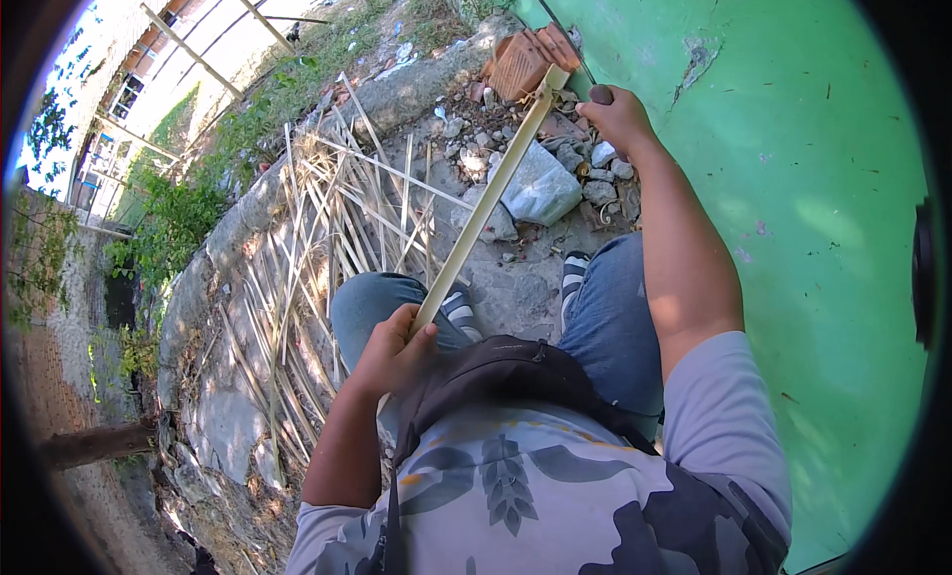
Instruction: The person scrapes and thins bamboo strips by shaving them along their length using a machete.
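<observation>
My left hand (394,350) is closed round the near end of a long, pale split bamboo strip (488,204). The strip slants up and away to the right, and its far end with a node lies close to my right hand (622,122). That hand grips the dark handle of a long, thin-bladed knife (558,25), its blade pointing away along the green wall. Blade and strip end look very near each other; whether they touch I cannot tell.
Many thin bamboo strips (337,213) lie heaped on the ground at left. Beyond my feet are a pale stone block (540,183), rubble and orange bricks (520,67). A green wall (793,218) stands close on my right. Plants (183,223) grow past the low stone edge.
</observation>
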